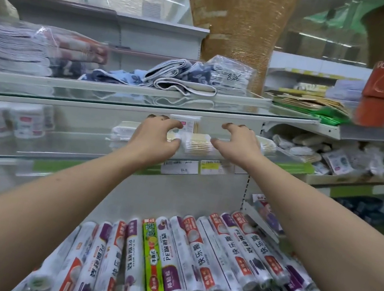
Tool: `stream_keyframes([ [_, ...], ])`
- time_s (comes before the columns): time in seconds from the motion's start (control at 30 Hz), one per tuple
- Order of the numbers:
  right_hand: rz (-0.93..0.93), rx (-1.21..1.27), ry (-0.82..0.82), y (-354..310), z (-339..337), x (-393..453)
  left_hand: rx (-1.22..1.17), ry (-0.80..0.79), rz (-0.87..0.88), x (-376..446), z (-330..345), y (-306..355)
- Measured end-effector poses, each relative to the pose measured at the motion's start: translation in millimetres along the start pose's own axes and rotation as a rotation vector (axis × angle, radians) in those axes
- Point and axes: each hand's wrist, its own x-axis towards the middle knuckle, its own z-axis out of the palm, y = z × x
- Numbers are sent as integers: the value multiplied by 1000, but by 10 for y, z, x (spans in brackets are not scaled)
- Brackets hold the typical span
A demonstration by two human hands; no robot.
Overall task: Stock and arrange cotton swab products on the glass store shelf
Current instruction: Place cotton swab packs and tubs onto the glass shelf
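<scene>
A clear flat pack of wooden cotton swabs (198,144) lies on the middle glass shelf (29,157), between my two hands. My left hand (155,136) has curled fingers and pinches the pack's left end between thumb and fingers. My right hand (237,142) hovers at the pack's right end, fingers arched above and apart from it, its thumb tip touching the pack. Behind the pack, another cotton swab box (188,123) stands upright against the shelf's back. More swab packs (266,145) lie to the right, partly hidden by my right hand.
The upper glass shelf (142,100) hangs just above my hands and carries folded towels (180,76). White round tubs (18,120) fill the middle shelf's left side. Rolls of cling film (192,253) lie on the shelf below. Price tags (179,166) line the front edge.
</scene>
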Motion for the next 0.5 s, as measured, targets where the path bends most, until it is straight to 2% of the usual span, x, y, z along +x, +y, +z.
stream_keyframes([
  [0.33, 39, 0, -2, 84, 89, 152, -15, -36, 34, 284, 158, -138],
  [0.5, 12, 25, -26, -169, 179, 268, -25, -60, -57, 346, 110, -358],
])
